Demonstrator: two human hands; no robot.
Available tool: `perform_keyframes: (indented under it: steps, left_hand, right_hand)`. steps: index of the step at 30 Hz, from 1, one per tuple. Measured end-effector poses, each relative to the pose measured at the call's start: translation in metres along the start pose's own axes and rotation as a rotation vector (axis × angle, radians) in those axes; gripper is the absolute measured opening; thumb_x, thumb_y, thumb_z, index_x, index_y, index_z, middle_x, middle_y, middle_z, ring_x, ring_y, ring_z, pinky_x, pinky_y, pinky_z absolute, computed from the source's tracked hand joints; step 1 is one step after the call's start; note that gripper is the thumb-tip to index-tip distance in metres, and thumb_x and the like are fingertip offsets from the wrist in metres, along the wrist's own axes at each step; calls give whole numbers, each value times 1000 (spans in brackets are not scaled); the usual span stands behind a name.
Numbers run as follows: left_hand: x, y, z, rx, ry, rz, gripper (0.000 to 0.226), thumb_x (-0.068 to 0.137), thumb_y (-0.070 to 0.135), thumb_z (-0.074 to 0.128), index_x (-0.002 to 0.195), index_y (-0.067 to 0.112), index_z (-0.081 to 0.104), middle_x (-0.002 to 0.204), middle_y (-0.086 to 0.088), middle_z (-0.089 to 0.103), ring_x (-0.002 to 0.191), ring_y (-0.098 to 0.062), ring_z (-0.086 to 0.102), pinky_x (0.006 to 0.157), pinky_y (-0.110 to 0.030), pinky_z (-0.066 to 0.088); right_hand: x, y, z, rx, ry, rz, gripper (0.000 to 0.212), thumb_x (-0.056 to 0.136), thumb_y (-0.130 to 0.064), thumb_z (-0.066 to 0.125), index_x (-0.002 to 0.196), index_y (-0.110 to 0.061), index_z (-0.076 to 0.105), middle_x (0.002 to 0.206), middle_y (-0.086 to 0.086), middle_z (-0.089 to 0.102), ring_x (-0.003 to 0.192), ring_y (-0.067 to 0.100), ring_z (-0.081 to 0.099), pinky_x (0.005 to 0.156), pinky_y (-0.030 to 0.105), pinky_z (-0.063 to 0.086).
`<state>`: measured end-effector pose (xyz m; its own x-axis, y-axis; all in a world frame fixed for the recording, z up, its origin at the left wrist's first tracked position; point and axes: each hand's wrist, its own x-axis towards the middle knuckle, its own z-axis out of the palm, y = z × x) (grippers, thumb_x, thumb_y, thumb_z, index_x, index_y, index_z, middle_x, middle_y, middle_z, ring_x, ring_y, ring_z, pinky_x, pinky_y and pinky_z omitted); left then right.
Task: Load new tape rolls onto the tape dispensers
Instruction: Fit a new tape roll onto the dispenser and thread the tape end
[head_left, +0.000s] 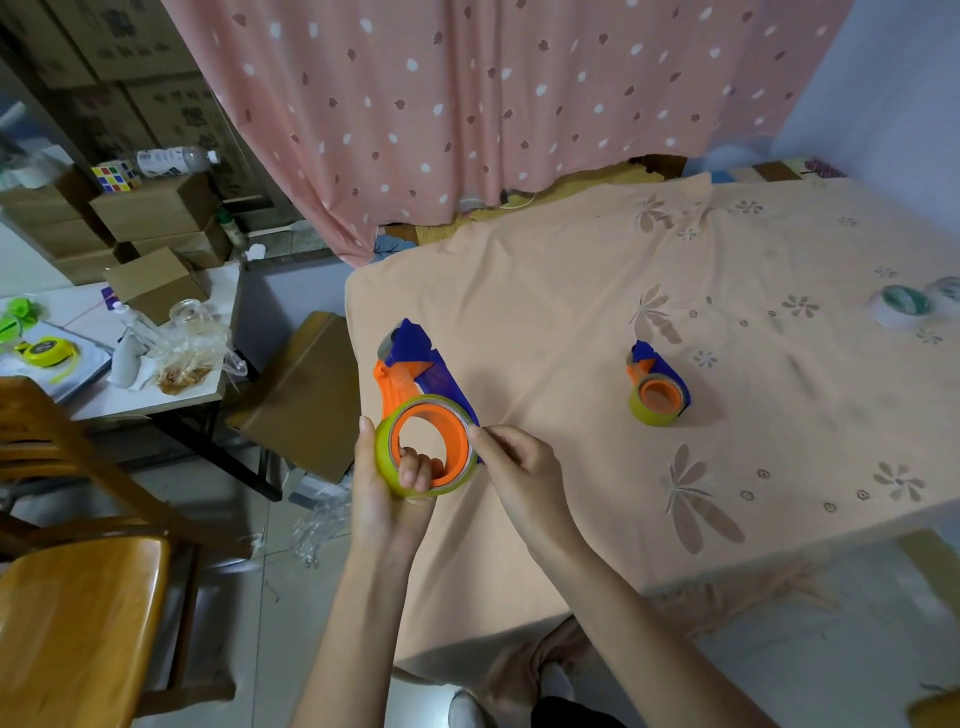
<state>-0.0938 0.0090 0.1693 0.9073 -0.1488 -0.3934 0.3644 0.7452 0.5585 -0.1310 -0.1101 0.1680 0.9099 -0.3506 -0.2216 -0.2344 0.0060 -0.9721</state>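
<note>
Left hand (387, 486) gripping tape dispenser (415, 395) through its core, right hand (511, 467) pinching its tape roll (387, 467)

- peach floral tablecloth (727, 467) covers the table
- pink spotted curtain (467, 104) hangs behind it
- orange wooden chair (78, 613) stands at left
- brown cardboard boxes (156, 208) are stacked, with a colourful puzzle cube (115, 175) on top

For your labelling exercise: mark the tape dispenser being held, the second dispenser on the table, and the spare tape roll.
held tape dispenser (434, 441), head view, orange hub rim
second dispenser (658, 397), head view, orange hub
spare tape roll (903, 307), head view, roll's top face
</note>
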Motion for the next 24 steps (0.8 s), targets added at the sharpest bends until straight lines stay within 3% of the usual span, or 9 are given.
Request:
perform_keyframes:
  steps: [4,8,11,14,17,19,24]
  left_hand:
    - [5,0,-5,26,-5,-27,57,97,51,38,51,20,53,31,3,36,30,-9,36,45,-19,41]
    - [11,-4,-16,126,-33,-62,61,94,58,34,51,19,53,33,2,37,34,-10,37,56,-22,38]
    - [18,-8,-23,213,-72,-118,69,89,64,33,43,18,56,37,1,41,38,-10,40,56,-22,43]
    - [30,-15,-31,323,-184,-131,49,68,62,63,53,16,66,47,-1,54,46,-11,55,56,-24,54]
    - [45,-24,-36,543,-270,-149,63,54,63,81,79,7,66,68,-6,67,66,-17,65,75,-31,56]
    - [51,-30,-31,684,-195,-156,70,59,65,77,89,5,59,82,-10,66,76,-19,63,76,-31,54]
    - [66,-66,-1,1093,97,-108,41,84,50,64,88,11,49,91,-6,59,79,-21,62,64,-29,50]
  right_hand:
    - [5,0,3,-81,7,12,26,80,-36,76,98,-19,69,85,-7,74,73,6,69,65,15,53]
    - [11,4,4,-299,46,-22,15,74,-28,75,85,-18,71,75,-5,73,69,10,68,65,22,54]
    - [14,12,3,-382,91,-42,14,69,-27,68,75,-14,68,67,0,71,66,17,65,64,30,52]
    - [18,24,-2,-435,136,-51,18,66,-28,62,67,-10,62,59,5,64,56,21,51,53,28,41]
    - [29,36,-17,-493,216,-54,20,71,-24,65,65,-6,58,55,8,57,51,15,39,50,28,32]
    - [39,41,-32,-549,236,-61,24,74,-26,66,65,-6,57,52,5,54,50,16,40,48,27,31]
    - [74,61,-75,-620,235,23,27,68,-32,65,57,-11,52,49,4,52,52,24,47,48,31,33]
